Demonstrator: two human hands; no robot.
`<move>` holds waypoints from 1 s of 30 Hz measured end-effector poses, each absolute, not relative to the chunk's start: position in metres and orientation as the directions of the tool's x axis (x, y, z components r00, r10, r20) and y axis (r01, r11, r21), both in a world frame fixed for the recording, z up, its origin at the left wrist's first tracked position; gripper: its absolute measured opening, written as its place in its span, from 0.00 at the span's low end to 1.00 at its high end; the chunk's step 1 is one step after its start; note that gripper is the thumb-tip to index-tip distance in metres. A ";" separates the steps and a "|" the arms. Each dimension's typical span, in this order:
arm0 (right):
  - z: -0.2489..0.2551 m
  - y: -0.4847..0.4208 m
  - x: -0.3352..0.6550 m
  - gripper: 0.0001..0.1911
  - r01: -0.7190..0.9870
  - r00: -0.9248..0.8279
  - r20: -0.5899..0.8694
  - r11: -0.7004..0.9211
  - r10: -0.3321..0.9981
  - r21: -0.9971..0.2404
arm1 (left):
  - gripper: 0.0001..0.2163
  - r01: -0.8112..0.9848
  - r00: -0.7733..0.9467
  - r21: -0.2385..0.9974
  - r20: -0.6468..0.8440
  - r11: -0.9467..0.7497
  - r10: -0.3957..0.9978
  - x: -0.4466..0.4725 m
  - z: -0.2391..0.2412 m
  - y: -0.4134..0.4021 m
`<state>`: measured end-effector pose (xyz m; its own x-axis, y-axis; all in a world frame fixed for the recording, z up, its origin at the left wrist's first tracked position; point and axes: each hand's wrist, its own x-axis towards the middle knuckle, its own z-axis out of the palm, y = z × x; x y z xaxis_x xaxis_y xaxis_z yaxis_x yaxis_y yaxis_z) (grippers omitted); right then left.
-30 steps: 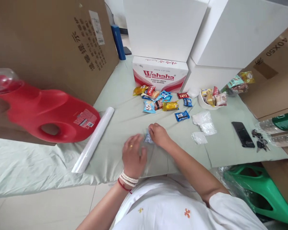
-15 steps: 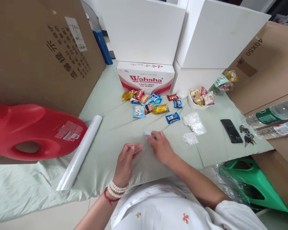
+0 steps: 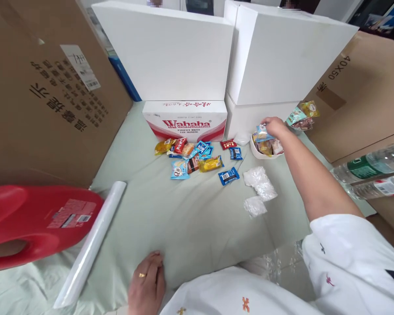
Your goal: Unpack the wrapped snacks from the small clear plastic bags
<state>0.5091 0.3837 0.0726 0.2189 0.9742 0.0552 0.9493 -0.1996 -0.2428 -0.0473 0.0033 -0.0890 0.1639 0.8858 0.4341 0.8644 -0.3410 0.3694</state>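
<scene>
Fingers (image 3: 266,120) of the right hand (image 3: 277,127) pinch a light-blue snack packet (image 3: 262,134) at the mouth of the white bowl (image 3: 258,153) of wrapped snacks (image 3: 265,148), far right on the surface (image 3: 190,218)! Near left, the left hand (image 3: 147,282) rests, fingers loosely curled; whether they hold anything, I can't tell.

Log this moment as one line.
right hand: holding light-blue snack packet at white bowl | left hand: near cloth edge, no item visible
</scene>
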 end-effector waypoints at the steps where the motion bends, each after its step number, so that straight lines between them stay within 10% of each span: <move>1: 0.067 0.392 0.509 0.20 0.972 0.164 -0.016 -0.165 0.986 -0.168 | 0.10 0.871 0.204 0.318 0.459 -0.374 0.865 -0.046 -0.090 0.004; 5: 0.045 0.400 0.509 0.24 0.996 0.059 -0.115 -0.066 0.992 -0.062 | 0.14 0.881 0.268 0.228 0.481 -0.414 0.835 -0.048 -0.093 0.003; 16: 0.027 0.370 0.500 0.28 0.995 0.022 0.167 -0.038 0.986 0.092 | 0.13 0.897 0.245 0.202 0.515 -0.394 0.821 -0.041 -0.095 0.001; 26: 0.084 0.285 0.477 0.23 0.976 0.138 0.493 -0.033 0.859 -0.216 | 0.11 0.798 0.154 0.462 0.464 -0.386 0.873 -0.039 -0.083 0.001; 30: 0.065 0.154 0.440 0.17 0.908 -0.093 0.200 0.166 0.975 -0.384 | 0.09 0.716 0.096 0.603 0.414 -0.352 0.905 -0.042 -0.076 0.003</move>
